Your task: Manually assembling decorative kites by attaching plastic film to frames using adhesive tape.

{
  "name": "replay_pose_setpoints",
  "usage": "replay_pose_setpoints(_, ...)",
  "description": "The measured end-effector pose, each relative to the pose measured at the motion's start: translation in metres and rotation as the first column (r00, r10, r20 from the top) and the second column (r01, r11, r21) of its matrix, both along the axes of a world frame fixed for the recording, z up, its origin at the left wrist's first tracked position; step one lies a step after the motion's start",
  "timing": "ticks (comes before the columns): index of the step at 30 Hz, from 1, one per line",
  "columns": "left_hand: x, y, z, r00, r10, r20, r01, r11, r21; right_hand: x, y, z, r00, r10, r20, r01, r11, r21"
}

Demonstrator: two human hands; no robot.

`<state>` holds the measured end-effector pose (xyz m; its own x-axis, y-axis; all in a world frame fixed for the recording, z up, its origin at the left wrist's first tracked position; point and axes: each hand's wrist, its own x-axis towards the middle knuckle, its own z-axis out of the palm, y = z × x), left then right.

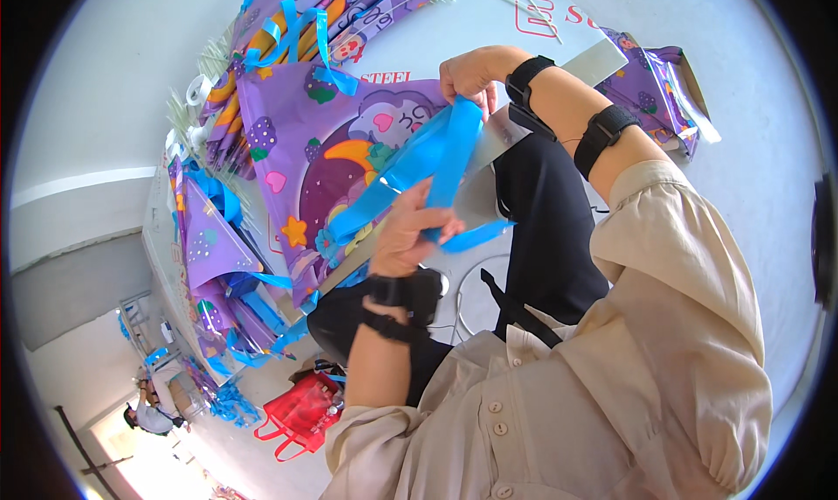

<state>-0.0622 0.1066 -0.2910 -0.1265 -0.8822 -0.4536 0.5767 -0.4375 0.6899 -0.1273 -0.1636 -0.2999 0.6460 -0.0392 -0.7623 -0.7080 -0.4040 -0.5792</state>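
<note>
A wide blue ribbon (pixel 454 161) stretches between my two hands, in front of a purple printed kite sheet (pixel 279 142) that lies on the table. My right hand (pixel 469 74) pinches the ribbon at its upper part, by the sheet's right corner. Lower down, my left hand (pixel 408 231) has its fingers curled round the same ribbon, and a loose end sticks out to the right of them. Part of the ribbon runs down over the sheet's lower right edge. Moon, star and cartoon animal figures decorate the sheet.
Rolled purple kite sheets (pixel 327 28) and thin white rods (pixel 214 63) lie at the table's far left. More folded sheets with blue ribbons (pixel 214 238) rest at left. An open box (pixel 655 85) stands at right. On the floor sits a red bag (pixel 301 413); another person (pixel 157 413) is beyond.
</note>
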Motion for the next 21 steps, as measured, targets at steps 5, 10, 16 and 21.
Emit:
replay_pose_setpoints(5, 0.064, 0.023, 0.059, 0.276, -0.132, 0.952, 0.096, 0.989, 0.110, -0.002, 0.008, 0.009, 0.997, 0.048, -0.054, -0.056, 0.986, -0.156)
replay_pose_setpoints(10, 0.093, 0.047, 0.052, -0.106, -0.138, 0.985, 0.069, 0.987, 0.146, 0.009, 0.020, 0.027, 0.981, 0.162, -0.107, -0.180, 0.966, -0.185)
replay_pose_setpoints(16, 0.077, 0.061, 0.022, 0.017, -0.058, 0.998, -0.012, 0.998, 0.059, 0.006, 0.006, 0.005, 0.991, -0.041, -0.124, 0.025, 0.991, -0.129)
replay_pose_setpoints(21, 0.091, 0.073, 0.014, 0.333, 0.106, 0.937, -0.021, 0.994, -0.105, 0.008, 0.011, 0.010, 0.994, -0.046, -0.100, 0.032, 0.990, -0.141)
